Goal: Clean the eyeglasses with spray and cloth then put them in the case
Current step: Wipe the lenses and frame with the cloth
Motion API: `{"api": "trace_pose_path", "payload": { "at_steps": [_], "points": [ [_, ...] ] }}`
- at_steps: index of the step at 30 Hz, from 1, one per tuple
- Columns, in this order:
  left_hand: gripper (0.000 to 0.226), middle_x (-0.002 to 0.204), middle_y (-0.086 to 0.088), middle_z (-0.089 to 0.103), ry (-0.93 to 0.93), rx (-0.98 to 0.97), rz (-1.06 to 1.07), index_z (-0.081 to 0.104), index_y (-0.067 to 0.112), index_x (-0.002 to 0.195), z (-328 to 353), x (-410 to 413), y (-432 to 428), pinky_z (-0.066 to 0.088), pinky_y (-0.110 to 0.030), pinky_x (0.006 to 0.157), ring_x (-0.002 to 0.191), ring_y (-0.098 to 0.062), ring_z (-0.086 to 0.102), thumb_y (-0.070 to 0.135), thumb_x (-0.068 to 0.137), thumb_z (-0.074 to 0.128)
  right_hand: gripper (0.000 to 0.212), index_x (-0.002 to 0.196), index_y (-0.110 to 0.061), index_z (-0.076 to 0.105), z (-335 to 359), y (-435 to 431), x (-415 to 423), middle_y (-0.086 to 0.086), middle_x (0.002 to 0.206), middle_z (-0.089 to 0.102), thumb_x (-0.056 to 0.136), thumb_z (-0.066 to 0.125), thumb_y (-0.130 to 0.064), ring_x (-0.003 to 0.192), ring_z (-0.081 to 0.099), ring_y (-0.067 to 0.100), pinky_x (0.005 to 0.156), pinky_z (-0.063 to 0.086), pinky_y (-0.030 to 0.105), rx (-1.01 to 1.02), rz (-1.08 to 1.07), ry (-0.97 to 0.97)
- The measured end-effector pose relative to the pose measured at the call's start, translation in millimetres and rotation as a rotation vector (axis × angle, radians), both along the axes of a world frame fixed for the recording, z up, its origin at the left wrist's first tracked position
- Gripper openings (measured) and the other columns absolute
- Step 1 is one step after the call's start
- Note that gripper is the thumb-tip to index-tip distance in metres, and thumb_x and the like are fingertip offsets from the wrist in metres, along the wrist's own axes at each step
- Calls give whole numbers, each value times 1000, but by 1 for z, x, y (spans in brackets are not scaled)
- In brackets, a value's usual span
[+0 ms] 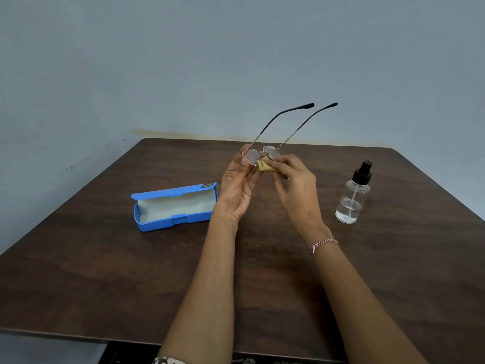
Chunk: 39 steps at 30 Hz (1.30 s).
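Note:
Thin metal-rimmed eyeglasses [265, 151] hang in the air above the table's middle, temples unfolded and pointing up and away. My left hand [237, 183] pinches the left lens rim between thumb and fingertips. My right hand [294, 179] pinches a small tan cloth [264, 166] and presses it against the lower part of the right lens. A blue eyeglass case [173, 207] lies open on the table to the left, its pale lining showing and nothing inside. A clear spray bottle [353, 197] with a black pump top stands upright to the right.
The dark brown wooden table [105, 271] runs up to a grey-blue wall at the back. Its front edge is near my body, and its right edge slants close behind the bottle.

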State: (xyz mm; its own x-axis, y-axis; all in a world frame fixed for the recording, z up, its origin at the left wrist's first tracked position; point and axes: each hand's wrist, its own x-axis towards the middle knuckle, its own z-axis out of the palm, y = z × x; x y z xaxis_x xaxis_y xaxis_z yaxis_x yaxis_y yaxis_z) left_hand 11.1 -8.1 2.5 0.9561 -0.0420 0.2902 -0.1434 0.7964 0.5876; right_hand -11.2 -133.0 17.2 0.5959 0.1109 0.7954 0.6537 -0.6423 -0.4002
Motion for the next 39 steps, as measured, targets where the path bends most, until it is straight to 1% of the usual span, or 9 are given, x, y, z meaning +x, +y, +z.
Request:
{"api": "trace_pose_path", "payload": {
  "at_steps": [6, 11, 17, 20, 27, 30, 32, 34, 39],
  "points": [
    [65, 97, -9, 72, 12, 17, -62, 60, 11, 112, -4, 3, -1, 57, -22, 68, 87, -15, 70, 24, 54, 87, 29, 105, -2, 68, -1, 4, -1, 11, 104, 61, 79, 62, 8, 103, 57, 22, 92, 46, 25, -44, 37, -48],
    [41, 106, -4, 70, -1, 186, -137, 71, 21, 106, -5, 2, -5, 56, -26, 75, 96, -15, 67, 22, 65, 75, 25, 105, -6, 68, 0, -3, 5, 8, 104, 58, 83, 60, 5, 98, 58, 21, 86, 51, 32, 38, -70, 17],
    [46, 103, -1, 70, -6, 206, -187, 74, 19, 101, -6, 2, -4, 57, -26, 68, 91, -13, 68, 24, 57, 85, 36, 109, -11, 67, 3, 2, 1, -2, 104, 55, 81, 59, 11, 98, 57, 11, 88, 45, 13, 150, 80, 3],
    [52, 99, -1, 72, -20, 234, -195, 75, 19, 98, -7, 3, -3, 57, -25, 69, 88, -13, 69, 27, 49, 91, 40, 107, -15, 68, 5, -1, 1, -7, 104, 50, 80, 56, 13, 100, 55, 11, 88, 48, 18, 133, 114, -12],
    [45, 104, -5, 71, -41, 263, -239, 72, 18, 105, -3, -1, -5, 57, -28, 75, 95, -18, 68, 19, 61, 79, 45, 113, -14, 64, 5, -9, 3, 10, 111, 48, 81, 48, 13, 101, 48, 12, 84, 35, 3, 93, -70, 114],
    [50, 106, -5, 70, -41, 263, -224, 72, 17, 106, -4, 0, -5, 57, -28, 74, 94, -17, 68, 22, 58, 85, 43, 111, -13, 65, 6, -7, 1, 6, 109, 48, 81, 49, 14, 97, 46, -3, 83, 36, 1, 102, 1, 94],
    [51, 111, -4, 68, -51, 259, -206, 71, 17, 107, -5, 2, -3, 57, -28, 74, 94, -15, 68, 23, 58, 86, 42, 109, -14, 66, 6, -5, -1, -1, 106, 46, 82, 50, 13, 98, 47, -3, 84, 37, 3, 105, 71, 77],
    [48, 110, -4, 68, -57, 244, -202, 71, 18, 108, -4, 2, -2, 57, -29, 76, 94, -14, 68, 20, 61, 81, 42, 111, -16, 67, 7, -5, 0, -4, 103, 47, 82, 53, 11, 96, 51, 8, 82, 40, 6, 84, 62, 56],
    [49, 108, -4, 71, -72, 238, -184, 71, 18, 108, -3, 2, -4, 55, -27, 82, 98, -15, 67, 20, 61, 82, 37, 118, -13, 63, 5, -4, 4, 7, 104, 53, 86, 56, 3, 96, 56, 19, 85, 50, 27, 68, -43, 85]
  ]
}}
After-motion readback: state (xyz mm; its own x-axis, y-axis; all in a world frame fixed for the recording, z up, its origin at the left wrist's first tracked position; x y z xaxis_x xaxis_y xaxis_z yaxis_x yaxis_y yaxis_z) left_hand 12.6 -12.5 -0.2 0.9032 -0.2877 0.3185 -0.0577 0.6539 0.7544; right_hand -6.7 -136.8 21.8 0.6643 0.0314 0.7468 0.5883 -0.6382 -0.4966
